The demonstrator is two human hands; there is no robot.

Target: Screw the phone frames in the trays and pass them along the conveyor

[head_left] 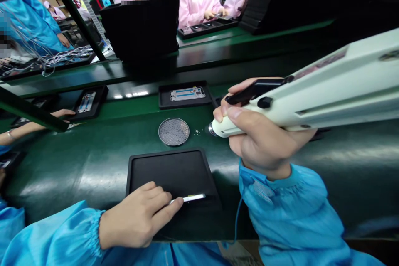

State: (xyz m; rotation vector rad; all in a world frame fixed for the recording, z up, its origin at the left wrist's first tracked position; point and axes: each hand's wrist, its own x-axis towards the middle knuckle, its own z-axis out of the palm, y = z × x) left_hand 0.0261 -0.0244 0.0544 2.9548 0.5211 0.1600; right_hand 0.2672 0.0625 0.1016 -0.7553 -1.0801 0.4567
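My right hand (262,137) is wrapped round a pale electric screwdriver (330,87), whose metal nose points left above the bench. Its bit cannot be made out. In my left hand (140,212) is a thin, silvery phone frame (195,197), seen nearly edge-on and pinched at its left end. The frame is over the right front part of a black tray (168,170). Beyond that tray lies a round, perforated screw dish (173,131) with tiny pieces in it. Several loose tiny screws (197,132) are scattered between the dish and the screwdriver's nose.
A black tray (162,102) with a phone frame (187,94) sits behind the dish. Another tray (99,102) stands left, touched by a co-worker's hand (62,113). Stacked black trays (140,29) rise on the far ledge. A green post (31,110) slants across the left side.
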